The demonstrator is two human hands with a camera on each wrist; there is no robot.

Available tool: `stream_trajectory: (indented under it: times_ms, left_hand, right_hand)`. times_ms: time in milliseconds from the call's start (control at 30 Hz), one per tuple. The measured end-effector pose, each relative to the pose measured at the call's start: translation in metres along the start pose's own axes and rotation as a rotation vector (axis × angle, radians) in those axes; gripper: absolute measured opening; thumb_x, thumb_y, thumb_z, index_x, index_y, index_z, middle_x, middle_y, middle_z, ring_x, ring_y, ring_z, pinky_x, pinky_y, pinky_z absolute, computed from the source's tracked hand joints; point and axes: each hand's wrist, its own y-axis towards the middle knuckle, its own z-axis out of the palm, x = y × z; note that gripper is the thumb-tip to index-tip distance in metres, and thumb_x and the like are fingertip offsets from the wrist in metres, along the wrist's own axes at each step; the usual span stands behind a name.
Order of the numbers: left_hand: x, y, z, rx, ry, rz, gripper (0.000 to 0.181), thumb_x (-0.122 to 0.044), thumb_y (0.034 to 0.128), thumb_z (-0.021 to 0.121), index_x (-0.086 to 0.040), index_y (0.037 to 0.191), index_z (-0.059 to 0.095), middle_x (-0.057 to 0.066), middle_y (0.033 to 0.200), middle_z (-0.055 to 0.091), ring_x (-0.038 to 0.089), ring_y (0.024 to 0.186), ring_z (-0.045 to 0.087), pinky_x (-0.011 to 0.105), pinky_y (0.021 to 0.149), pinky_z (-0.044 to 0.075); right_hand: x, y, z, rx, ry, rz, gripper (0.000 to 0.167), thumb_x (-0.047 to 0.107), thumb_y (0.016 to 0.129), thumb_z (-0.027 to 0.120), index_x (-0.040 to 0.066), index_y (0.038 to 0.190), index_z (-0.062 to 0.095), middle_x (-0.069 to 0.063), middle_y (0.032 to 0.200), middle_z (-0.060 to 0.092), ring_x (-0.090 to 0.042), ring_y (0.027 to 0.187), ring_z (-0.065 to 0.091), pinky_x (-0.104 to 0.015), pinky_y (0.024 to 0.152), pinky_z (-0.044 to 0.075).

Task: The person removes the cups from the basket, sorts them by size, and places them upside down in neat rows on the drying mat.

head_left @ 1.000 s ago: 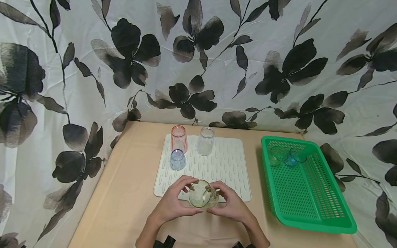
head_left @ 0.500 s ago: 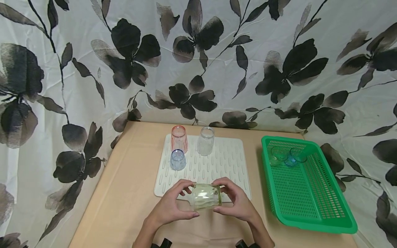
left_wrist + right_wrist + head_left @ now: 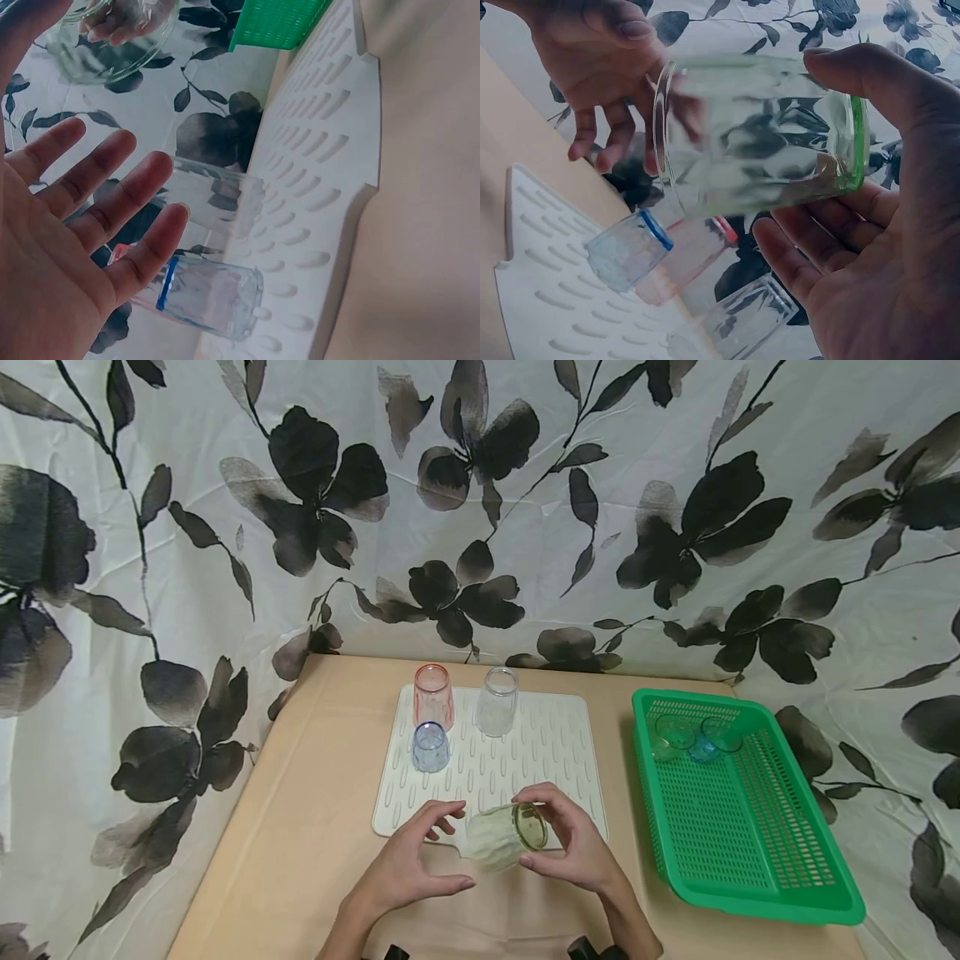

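A pale green drinking glass (image 3: 493, 839) lies on its side in the air in front of the white ridged mat (image 3: 540, 760). My right hand (image 3: 570, 847) holds it by its right end, thumb on one side and fingers on the other. In the right wrist view, a thick green edge marks that end of the glass (image 3: 772, 135). My left hand (image 3: 411, 860) is beside the glass's other end, fingers spread and apart from it. In the left wrist view, the left hand's palm (image 3: 67, 255) shows with nothing in it.
On the mat stand a pink glass (image 3: 433, 697), a small blue glass (image 3: 431, 748) and a tall clear glass (image 3: 497, 702). To the right, a green plastic basket (image 3: 750, 902) holds a greenish glass (image 3: 672, 737) and a blue glass (image 3: 712, 742). A floral cloth (image 3: 570, 527) hangs behind.
The glass has turned from facing up between both hands to lying sideways, its right end now tipped towards the camera. My left hand has let go and drawn slightly left.
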Motion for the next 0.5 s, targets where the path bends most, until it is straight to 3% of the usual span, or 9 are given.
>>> stream_trajectory:
  times_ms: [200, 500]
  left_hand:
    - [0.009, -0.007, -0.003, -0.072, 0.039, -0.038, 0.078, -0.048, 0.073, 0.088, -0.036, 0.14, 0.051, -0.02, 0.126, 0.057, 0.004, 0.104, 0.06, 0.024, 0.086, 0.057]
    - [0.033, -0.022, -0.005, -0.268, 0.198, -0.104, 0.067, -0.04, 0.076, 0.088, -0.027, 0.134, 0.058, -0.013, 0.128, 0.062, 0.008, 0.111, 0.06, 0.03, 0.088, 0.058]
  right_hand:
    - [-0.001, 0.002, -0.001, -0.01, -0.006, -0.029, 0.064, -0.012, 0.073, 0.08, -0.009, 0.129, 0.051, -0.025, 0.121, 0.055, -0.016, 0.119, 0.055, -0.021, 0.106, 0.05]
    - [-0.004, 0.003, -0.002, -0.057, -0.04, 0.0, 0.065, -0.011, 0.073, 0.081, -0.007, 0.131, 0.051, -0.023, 0.122, 0.055, -0.016, 0.12, 0.055, -0.019, 0.105, 0.05]
